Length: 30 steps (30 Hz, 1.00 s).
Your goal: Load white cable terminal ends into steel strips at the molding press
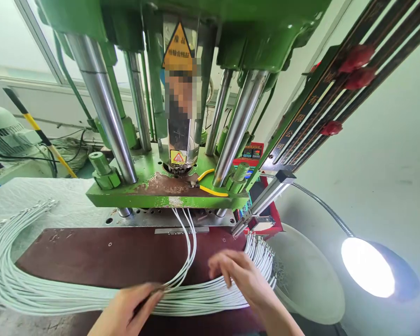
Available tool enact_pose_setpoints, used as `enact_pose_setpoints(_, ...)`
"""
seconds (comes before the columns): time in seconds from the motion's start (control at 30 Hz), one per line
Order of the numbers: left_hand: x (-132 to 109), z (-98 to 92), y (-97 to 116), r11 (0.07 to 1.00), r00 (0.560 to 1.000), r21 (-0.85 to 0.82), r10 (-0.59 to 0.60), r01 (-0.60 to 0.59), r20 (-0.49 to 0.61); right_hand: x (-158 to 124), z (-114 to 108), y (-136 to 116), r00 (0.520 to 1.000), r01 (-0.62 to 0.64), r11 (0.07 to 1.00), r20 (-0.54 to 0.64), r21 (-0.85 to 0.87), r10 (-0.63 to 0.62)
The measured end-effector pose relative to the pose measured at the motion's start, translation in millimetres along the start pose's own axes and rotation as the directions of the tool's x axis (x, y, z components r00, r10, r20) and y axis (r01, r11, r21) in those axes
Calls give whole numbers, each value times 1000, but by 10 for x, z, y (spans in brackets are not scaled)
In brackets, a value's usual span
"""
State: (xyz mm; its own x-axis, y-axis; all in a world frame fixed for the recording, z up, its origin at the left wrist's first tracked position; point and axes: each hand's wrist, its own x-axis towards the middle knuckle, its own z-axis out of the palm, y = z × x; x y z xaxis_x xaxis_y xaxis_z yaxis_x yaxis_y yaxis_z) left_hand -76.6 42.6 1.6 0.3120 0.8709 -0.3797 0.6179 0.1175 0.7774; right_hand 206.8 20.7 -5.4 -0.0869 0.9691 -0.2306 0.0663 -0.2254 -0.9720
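Observation:
My left hand is low in the middle, its fingers pinched on two or three white cables that run up under the green press. To its right, my right hand lies over a thick bundle of white cables, fingers curled and slightly blurred, touching the bundle near its right ends. The bundle curves across the dark red work plate, with metal terminals on its ends at the left and the right.
Steel columns and a shiny central ram with yellow warning labels rise above the green press. A lit gooseneck lamp glares at the right, above a pale round bowl. A motor stands at the left.

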Motion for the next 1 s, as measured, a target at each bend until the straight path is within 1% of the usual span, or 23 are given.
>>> enact_pose_setpoints(0.03, 88, 29, 121, 987, 990, 86, 135, -132, -27, 199, 91, -128, 999, 46, 991, 15, 124, -48)
enact_pose_setpoints(0.07, 165, 64, 243, 959, 971, 172, 234, -224, -39, 368, 192, -231, 998, 43, 982, 38, 182, -51)
enact_pose_setpoints(0.13, 273, 147, 455, 906, 947, 306, 318, -294, -32, 590, 390, -370, 998, 39, 963, 29, 268, -49)
enact_pose_setpoints(0.2, 328, 214, 594, 891, 945, 349, 324, -291, -40, 669, 528, -457, 996, 80, 923, 10, 377, -90)
enact_pose_setpoints(0.23, 344, 232, 634, 908, 949, 303, 313, -289, -35, 673, 566, -499, 992, 112, 892, 7, 438, -128)
enact_pose_setpoints(0.27, 358, 235, 659, 936, 955, 202, 297, -288, -18, 667, 582, -545, 985, 144, 864, 12, 482, -171)
enact_pose_setpoints(0.33, 384, 197, 676, 957, 960, -125, 271, -261, 67, 655, 562, -646, 971, 166, 853, 66, 494, -228)
enact_pose_setpoints(0.37, 399, 159, 678, 931, 955, -285, 271, -229, 118, 661, 533, -691, 966, 167, 873, 102, 459, -238)
enact_pose_setpoints(0.4, 415, 113, 679, 895, 947, -402, 278, -194, 162, 676, 494, -725, 963, 178, 900, 118, 398, -243)
enact_pose_setpoints(0.43, 432, 62, 680, 870, 939, -462, 286, -171, 192, 701, 449, -744, 964, 203, 927, 100, 316, -245)
enact_pose_setpoints(0.47, 452, 11, 681, 871, 933, -462, 292, -169, 210, 732, 402, -745, 967, 233, 949, 52, 212, -249)
enact_pose_setpoints(0.5, 475, -39, 681, 898, 933, -396, 291, -191, 211, 767, 358, -727, 966, 260, 962, -19, 85, -260)
enact_pose_setpoints(0.53, 504, -88, 676, 942, 941, -244, 278, -229, 193, 802, 322, -692, 957, 272, 960, -88, -64, -277)
enact_pose_setpoints(0.57, 539, -137, 663, 967, 954, -30, 256, -254, 155, 835, 298, -643, 946, 266, 938, -127, -224, -298)
enact_pose_setpoints(0.6, 580, -190, 638, 948, 967, 198, 232, -248, 102, 864, 289, -585, 938, 252, 889, -130, -382, -322)
enact_pose_setpoints(0.63, 626, -249, 598, 894, 977, 397, 208, -208, 44, 888, 297, -522, 935, 242, 814, -99, -528, -341)
enact_pose_setpoints(0.67, 675, -318, 542, 831, 984, 537, 180, -147, -8, 909, 320, -458, 933, 239, 718, -49, -654, -356)
enact_pose_setpoints(0.7, 723, -398, 473, 783, 988, 616, 145, -82, -52, 926, 354, -399, 932, 239, 611, 2, -755, -362)
enact_pose_setpoints(0.77, 803, -588, 313, 741, 992, 671, 68, 24, -110, 958, 432, -306, 935, 222, 418, 71, -881, -348)
enact_pose_setpoints(0.8, 829, -690, 235, 719, 990, 692, 39, 67, -136, 975, 464, -276, 940, 209, 350, 90, -913, -328)
enact_pose_setpoints(0.83, 845, -789, 167, 701, 987, 707, 18, 100, -158, 992, 484, -256, 947, 199, 305, 103, -931, -304)
enact_pose_setpoints(0.93, 835, -993, 49, 669, 970, 716, -33, 200, -240, 1032, 465, -236, 956, 216, 260, 150, -941, -252)
enact_pose_setpoints(1.0, 801, -1020, 30, 653, 948, 706, -60, 274, -312, 1034, 399, -232, 956, 234, 265, 172, -935, -236)
